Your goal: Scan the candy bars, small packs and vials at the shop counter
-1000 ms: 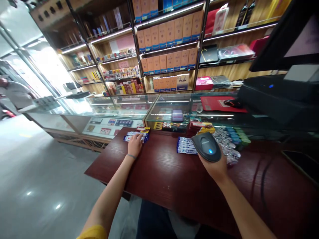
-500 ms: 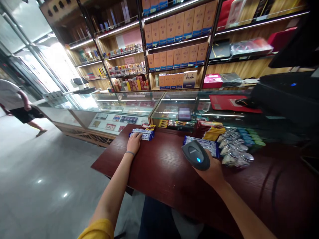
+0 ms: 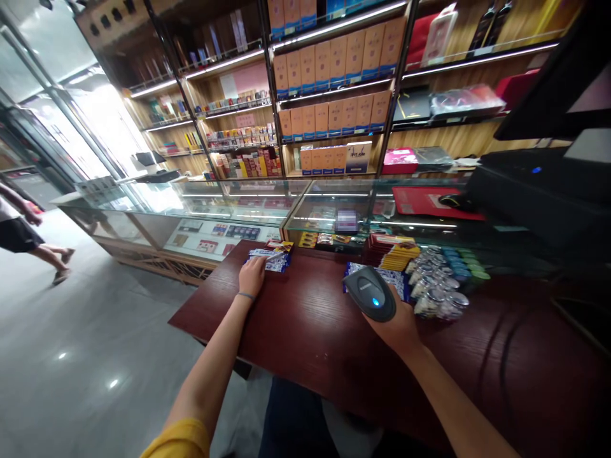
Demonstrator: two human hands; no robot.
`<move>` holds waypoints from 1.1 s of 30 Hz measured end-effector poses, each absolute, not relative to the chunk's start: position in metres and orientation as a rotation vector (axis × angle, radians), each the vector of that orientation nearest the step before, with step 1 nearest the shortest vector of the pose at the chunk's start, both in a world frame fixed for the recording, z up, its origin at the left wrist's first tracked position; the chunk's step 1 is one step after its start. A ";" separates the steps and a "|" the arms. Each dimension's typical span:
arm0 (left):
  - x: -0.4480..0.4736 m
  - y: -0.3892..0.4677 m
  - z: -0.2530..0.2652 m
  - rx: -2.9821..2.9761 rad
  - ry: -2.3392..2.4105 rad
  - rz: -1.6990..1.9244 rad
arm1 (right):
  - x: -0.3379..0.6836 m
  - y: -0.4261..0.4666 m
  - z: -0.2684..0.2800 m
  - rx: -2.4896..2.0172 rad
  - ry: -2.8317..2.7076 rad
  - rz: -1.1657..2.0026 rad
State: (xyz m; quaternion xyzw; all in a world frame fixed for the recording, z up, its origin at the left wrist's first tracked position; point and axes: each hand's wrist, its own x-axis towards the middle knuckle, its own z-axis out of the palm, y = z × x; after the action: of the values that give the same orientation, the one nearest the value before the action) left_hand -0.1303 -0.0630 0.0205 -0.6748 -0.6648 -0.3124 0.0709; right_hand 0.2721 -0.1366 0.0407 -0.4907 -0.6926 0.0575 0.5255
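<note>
My right hand (image 3: 403,327) is wrapped around the handle of a dark grey barcode scanner (image 3: 370,294) with a lit blue light. The scanner's head covers part of a row of blue-and-white packets (image 3: 353,270) lying on the table. At the table's far left, my left hand (image 3: 252,278) has its fingers curled at the near edge of another small group of blue-and-white packets (image 3: 278,263). One packet there looks slanted, its near end at my fingertips. Behind that group lies a red-and-yellow packet (image 3: 281,245).
On the dark red table (image 3: 305,337) stand stacked red-and-yellow packets (image 3: 394,252) and several clear-lidded jars (image 3: 436,286). A glass display counter (image 3: 229,197) runs behind. Black checkout equipment (image 3: 534,197) is at right. A person (image 3: 28,232) walks at far left.
My left hand has drawn back slightly, its fingers more curled, and a packet under it has become slanted. The scanner stays over the right-hand packets. The walking person has moved further left.
</note>
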 end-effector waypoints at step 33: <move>-0.036 -0.070 0.032 -1.974 -2.246 -3.625 | 0.288 -0.133 0.045 -1.306 -1.982 0.313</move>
State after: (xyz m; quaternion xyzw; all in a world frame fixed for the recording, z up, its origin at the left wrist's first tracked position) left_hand -0.0355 -0.0699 0.0323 -0.2990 -0.3402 -0.5492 -0.7023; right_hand 0.2877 -0.1333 0.0454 -0.5079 -0.7707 0.1216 0.3651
